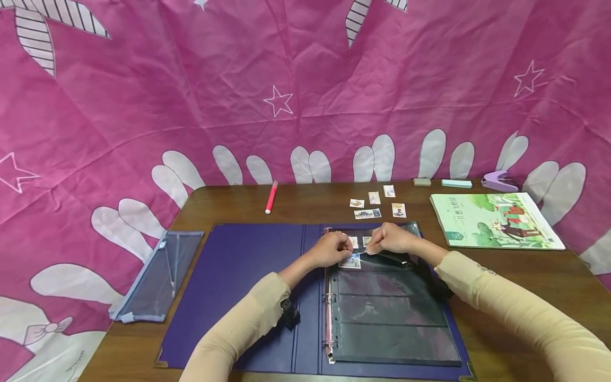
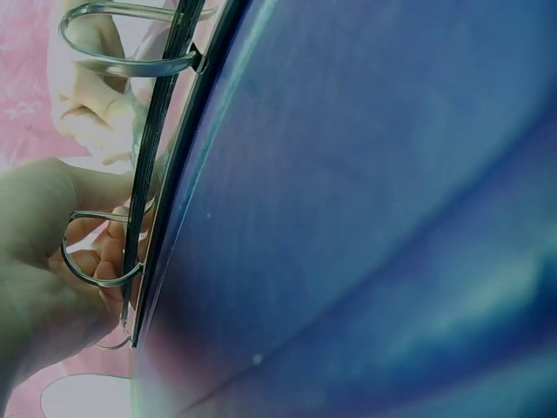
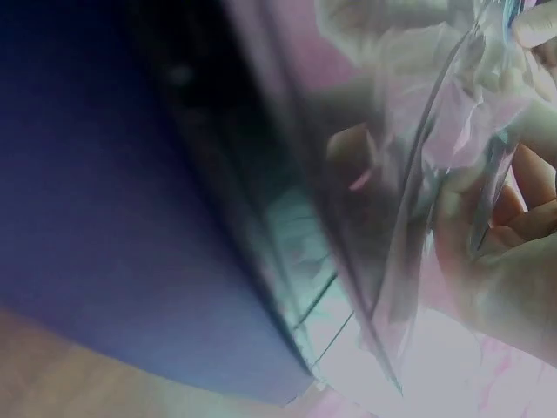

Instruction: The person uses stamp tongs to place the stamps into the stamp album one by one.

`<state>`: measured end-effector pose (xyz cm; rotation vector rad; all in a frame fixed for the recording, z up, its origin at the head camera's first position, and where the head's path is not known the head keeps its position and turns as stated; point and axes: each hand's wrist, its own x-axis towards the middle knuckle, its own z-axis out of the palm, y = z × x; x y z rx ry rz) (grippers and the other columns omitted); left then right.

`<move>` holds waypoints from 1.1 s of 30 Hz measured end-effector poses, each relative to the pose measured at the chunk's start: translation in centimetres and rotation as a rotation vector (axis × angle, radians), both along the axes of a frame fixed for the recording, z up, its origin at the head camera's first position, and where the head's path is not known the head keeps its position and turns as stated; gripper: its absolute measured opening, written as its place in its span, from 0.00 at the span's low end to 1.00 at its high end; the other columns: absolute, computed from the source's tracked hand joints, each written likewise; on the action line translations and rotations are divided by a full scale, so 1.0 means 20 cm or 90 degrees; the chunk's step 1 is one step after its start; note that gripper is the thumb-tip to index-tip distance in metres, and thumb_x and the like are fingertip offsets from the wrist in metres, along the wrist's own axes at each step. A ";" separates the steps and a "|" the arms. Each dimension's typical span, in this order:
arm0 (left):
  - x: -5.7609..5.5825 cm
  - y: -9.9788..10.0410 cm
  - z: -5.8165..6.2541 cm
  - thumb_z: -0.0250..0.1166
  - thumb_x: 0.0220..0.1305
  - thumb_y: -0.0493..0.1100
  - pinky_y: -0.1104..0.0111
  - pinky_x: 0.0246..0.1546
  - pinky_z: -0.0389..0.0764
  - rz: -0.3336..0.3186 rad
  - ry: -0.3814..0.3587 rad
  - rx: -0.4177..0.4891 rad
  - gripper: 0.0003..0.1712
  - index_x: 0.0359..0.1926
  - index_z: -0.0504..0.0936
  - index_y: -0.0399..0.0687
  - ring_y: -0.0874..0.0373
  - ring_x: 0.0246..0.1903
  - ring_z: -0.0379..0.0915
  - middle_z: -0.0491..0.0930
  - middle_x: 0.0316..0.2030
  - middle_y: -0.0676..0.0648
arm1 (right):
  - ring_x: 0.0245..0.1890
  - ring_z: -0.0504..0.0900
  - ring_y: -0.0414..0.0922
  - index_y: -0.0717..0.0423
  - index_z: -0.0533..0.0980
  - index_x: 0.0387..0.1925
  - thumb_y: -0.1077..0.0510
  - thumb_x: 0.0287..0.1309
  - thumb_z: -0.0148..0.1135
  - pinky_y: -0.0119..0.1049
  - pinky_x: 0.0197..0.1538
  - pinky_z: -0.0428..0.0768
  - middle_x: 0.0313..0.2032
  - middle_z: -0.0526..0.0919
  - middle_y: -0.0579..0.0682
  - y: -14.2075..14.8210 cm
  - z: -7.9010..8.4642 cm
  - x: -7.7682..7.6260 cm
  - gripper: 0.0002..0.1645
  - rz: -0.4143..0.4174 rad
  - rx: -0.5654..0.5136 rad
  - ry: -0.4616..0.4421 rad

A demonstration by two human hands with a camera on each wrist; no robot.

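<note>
Near the top of a black stamp-album page (image 1: 398,339) with clear pockets, both hands work close together. My left hand (image 1: 331,249) pinches the clear pocket film from the ring side, fingertips over a stamp (image 1: 350,262). Curled at the film's edge, my right hand (image 1: 393,238) pinches it a little further right; the right wrist view shows its fingers (image 3: 457,205) behind the lifted clear plastic (image 3: 452,131). Parts of two more stamps show between the hands. The page hangs on metal rings (image 2: 130,65) in an open blue binder (image 1: 248,276).
Several loose stamps (image 1: 367,214) lie beyond the binder. A red marker (image 1: 271,197) is back left, a zippered mesh pouch (image 1: 157,276) far left. To the right are a green picture book (image 1: 496,221), a purple tool (image 1: 499,181), a light-blue block (image 1: 456,183) and an olive block (image 1: 422,182).
</note>
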<state>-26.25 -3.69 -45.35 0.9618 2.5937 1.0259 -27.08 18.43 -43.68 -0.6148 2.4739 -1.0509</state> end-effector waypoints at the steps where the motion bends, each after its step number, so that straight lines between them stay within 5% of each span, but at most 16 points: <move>1: 0.00 0.00 0.00 0.63 0.56 0.36 0.79 0.30 0.66 0.005 0.001 -0.003 0.01 0.28 0.80 0.42 0.68 0.24 0.65 0.79 0.26 0.47 | 0.26 0.71 0.36 0.61 0.84 0.34 0.58 0.48 0.68 0.29 0.33 0.71 0.27 0.82 0.51 0.00 0.00 -0.01 0.12 0.002 0.002 0.014; 7: 0.00 0.00 0.00 0.64 0.56 0.38 0.78 0.32 0.65 0.025 0.009 -0.020 0.02 0.28 0.80 0.44 0.69 0.24 0.65 0.79 0.27 0.48 | 0.28 0.76 0.43 0.57 0.85 0.34 0.57 0.50 0.67 0.36 0.34 0.74 0.29 0.83 0.51 0.03 0.02 -0.07 0.10 -0.029 0.014 0.131; 12: 0.00 -0.01 0.00 0.65 0.54 0.37 0.77 0.32 0.65 0.038 0.022 -0.019 0.02 0.27 0.80 0.44 0.68 0.24 0.65 0.79 0.27 0.48 | 0.33 0.79 0.49 0.57 0.85 0.36 0.56 0.50 0.67 0.36 0.36 0.72 0.30 0.84 0.53 0.06 0.03 -0.21 0.12 -0.124 0.046 0.264; 21: 0.01 0.01 -0.01 0.66 0.53 0.36 0.78 0.33 0.66 0.028 0.009 -0.006 0.02 0.27 0.80 0.45 0.69 0.24 0.65 0.81 0.27 0.47 | 0.47 0.79 0.58 0.57 0.82 0.43 0.52 0.55 0.64 0.48 0.46 0.76 0.46 0.83 0.61 0.16 0.00 -0.42 0.17 -0.267 0.093 0.211; 33: 0.00 -0.01 -0.05 0.67 0.53 0.37 0.78 0.36 0.67 0.026 0.001 0.005 0.02 0.28 0.81 0.46 0.71 0.24 0.66 0.81 0.29 0.50 | 0.46 0.79 0.59 0.59 0.84 0.39 0.54 0.50 0.67 0.51 0.50 0.75 0.41 0.85 0.60 0.13 -0.05 -0.52 0.15 -0.206 0.109 0.229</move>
